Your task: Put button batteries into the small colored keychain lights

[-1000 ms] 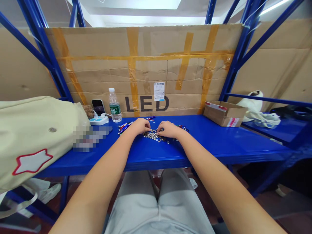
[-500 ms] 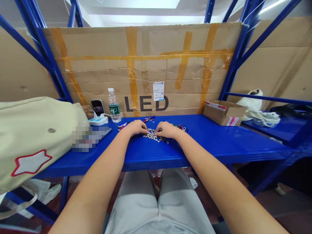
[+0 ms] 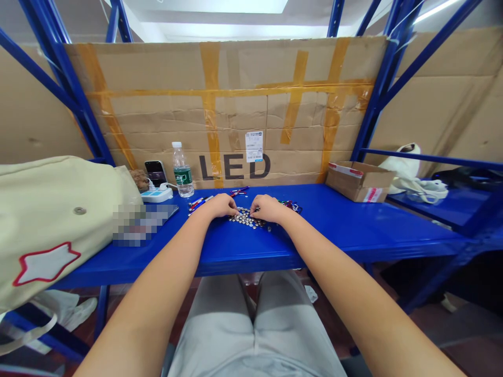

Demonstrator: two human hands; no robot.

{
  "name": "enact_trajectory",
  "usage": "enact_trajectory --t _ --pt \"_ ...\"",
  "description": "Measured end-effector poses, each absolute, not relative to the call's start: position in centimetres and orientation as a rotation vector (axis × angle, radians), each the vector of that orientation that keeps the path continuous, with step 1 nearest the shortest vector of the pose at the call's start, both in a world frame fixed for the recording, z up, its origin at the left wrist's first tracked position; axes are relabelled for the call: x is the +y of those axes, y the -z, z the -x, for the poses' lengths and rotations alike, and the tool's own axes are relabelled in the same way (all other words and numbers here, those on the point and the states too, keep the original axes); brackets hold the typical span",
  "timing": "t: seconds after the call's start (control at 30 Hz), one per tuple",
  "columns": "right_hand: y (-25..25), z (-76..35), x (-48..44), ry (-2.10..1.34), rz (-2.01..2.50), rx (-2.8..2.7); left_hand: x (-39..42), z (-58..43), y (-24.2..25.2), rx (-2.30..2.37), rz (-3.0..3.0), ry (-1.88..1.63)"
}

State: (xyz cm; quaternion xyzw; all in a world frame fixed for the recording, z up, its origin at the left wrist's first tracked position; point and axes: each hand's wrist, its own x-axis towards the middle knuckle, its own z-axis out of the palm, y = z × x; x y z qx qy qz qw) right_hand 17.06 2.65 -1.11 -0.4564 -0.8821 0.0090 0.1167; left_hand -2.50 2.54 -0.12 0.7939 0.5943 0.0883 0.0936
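Note:
A loose spread of small, shiny, round metal pieces [image 3: 247,221] lies on the blue tabletop [image 3: 243,251]; they are too small to name surely. At its left edge is my left hand [image 3: 222,205], fingers bent and pinched together at the pieces. My right hand [image 3: 267,208] faces it from the right side, thumb and fingertips also closed together over the pile. Anything between the fingertips of either hand is too small to make out. Beyond my right hand sits a cluster of colourful small items [image 3: 291,206], partly covered by it.
Several pens [image 3: 198,202] lie behind my left wrist, and more pens [image 3: 239,191] farther back. A water bottle [image 3: 183,173], power strip [image 3: 157,195], phone [image 3: 155,172] and cream bag [image 3: 66,204] stand left. An open cardboard box [image 3: 357,180] is at right, with a taped cardboard panel [image 3: 157,120] behind.
The view has shifted very slightly. Both hands stay at the pile of metal pieces, with hardly any visible finger movement.

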Motion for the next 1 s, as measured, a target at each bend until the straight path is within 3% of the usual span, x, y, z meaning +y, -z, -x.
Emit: enact_trajectory --t 0.8,1.0 --pt "1.7 -17.1 3.1 0.049 1.245 -2.589 2.0 1.2 -0.1 1.722 -2.491 -0.408" --pt "1.8 -17.0 3.0 0.039 1.222 -2.571 2.2 0.4 0.4 1.759 -2.559 -0.299"
